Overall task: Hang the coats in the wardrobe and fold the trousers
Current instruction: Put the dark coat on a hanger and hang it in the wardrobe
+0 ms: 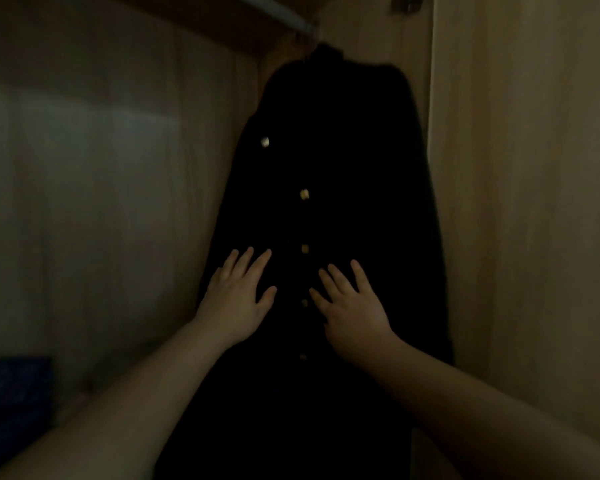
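Hanging step judged nearly done: long black coat with pale buttons [326, 168] is suspended from the metal rail [291, 20] at the wooden wardrobe's [516, 168] right wall. Left hand [238, 299] and right hand [350, 311] are laid flat, fingers spread, smoothing it. Withdrawal and the next garment are called for.

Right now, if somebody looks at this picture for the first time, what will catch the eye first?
A long black coat hangs from the rail at the top, inside a dim wooden wardrobe. Its gold buttons run down the front and shine against the dark cloth. Low on the coat, the left hand and right hand lie flat on either side of the buttons.
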`<control>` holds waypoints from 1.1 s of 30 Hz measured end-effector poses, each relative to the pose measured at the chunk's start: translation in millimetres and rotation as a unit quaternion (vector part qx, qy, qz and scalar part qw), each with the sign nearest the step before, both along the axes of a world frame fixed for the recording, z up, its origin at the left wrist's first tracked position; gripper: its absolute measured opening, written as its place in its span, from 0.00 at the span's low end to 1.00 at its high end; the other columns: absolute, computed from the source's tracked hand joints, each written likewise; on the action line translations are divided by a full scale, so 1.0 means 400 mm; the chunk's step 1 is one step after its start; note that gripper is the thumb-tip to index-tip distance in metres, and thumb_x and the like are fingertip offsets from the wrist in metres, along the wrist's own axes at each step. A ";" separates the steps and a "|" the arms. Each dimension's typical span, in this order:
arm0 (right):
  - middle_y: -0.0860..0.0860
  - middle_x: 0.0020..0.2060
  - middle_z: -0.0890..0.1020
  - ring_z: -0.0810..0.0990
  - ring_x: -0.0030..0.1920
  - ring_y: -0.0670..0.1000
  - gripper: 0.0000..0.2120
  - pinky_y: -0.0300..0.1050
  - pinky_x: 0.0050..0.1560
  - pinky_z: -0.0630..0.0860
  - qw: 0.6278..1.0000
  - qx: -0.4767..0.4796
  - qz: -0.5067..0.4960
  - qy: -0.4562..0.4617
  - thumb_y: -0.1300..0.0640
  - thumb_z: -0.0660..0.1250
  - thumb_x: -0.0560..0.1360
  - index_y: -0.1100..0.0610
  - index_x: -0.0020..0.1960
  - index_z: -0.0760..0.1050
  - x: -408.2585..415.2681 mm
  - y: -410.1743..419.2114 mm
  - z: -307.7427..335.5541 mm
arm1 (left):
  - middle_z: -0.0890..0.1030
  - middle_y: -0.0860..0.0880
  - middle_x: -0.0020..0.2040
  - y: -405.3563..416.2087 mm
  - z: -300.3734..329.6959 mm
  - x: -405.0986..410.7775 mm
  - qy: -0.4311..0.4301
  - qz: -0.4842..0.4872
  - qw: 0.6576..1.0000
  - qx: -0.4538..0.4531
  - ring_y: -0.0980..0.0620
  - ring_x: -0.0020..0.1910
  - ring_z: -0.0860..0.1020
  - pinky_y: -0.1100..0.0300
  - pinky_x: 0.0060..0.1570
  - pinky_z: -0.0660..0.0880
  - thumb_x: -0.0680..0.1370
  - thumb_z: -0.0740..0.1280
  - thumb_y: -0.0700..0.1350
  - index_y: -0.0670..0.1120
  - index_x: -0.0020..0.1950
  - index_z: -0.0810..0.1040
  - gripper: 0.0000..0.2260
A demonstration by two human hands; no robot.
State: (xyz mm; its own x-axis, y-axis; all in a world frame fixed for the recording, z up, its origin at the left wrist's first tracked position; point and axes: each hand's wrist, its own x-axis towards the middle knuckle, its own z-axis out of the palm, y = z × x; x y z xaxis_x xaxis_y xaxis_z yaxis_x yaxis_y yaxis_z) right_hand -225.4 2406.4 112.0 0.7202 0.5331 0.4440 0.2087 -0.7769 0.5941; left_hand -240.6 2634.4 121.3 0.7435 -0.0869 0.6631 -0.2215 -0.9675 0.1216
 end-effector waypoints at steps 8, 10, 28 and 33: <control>0.57 0.81 0.42 0.34 0.79 0.59 0.37 0.68 0.74 0.35 0.998 0.002 0.024 0.061 0.39 0.52 0.81 0.53 0.82 0.42 -0.080 -0.037 -0.203 | 0.50 0.47 0.81 -0.002 -0.264 -0.066 0.123 -0.008 0.990 -0.069 0.44 0.79 0.46 0.42 0.76 0.52 0.82 0.56 0.59 0.55 0.81 0.47 0.30; 0.57 0.81 0.42 0.34 0.79 0.58 0.37 0.68 0.74 0.35 0.996 0.001 0.039 0.084 0.39 0.52 0.81 0.54 0.82 0.41 -0.082 -0.033 -0.259 | 0.49 0.47 0.81 0.015 -0.322 -0.073 0.147 0.024 0.985 -0.083 0.44 0.79 0.46 0.43 0.76 0.52 0.82 0.57 0.59 0.54 0.81 0.47 0.31; 0.52 0.81 0.42 0.42 0.80 0.58 0.41 0.63 0.77 0.46 0.926 0.126 0.221 0.280 0.45 0.63 0.79 0.45 0.81 0.38 0.028 0.190 -0.508 | 0.63 0.36 0.73 0.159 -0.528 -0.065 0.164 0.260 0.948 -0.086 0.35 0.66 0.68 0.48 0.64 0.69 0.78 0.66 0.47 0.48 0.81 0.53 0.35; 0.51 0.80 0.36 0.42 0.80 0.60 0.42 0.62 0.76 0.54 0.894 0.156 0.231 0.351 0.41 0.61 0.80 0.41 0.79 0.32 0.065 0.311 -0.538 | 0.76 0.36 0.63 0.211 -0.527 -0.017 0.092 0.179 0.974 -0.108 0.37 0.61 0.75 0.52 0.61 0.72 0.76 0.64 0.32 0.44 0.74 0.70 0.26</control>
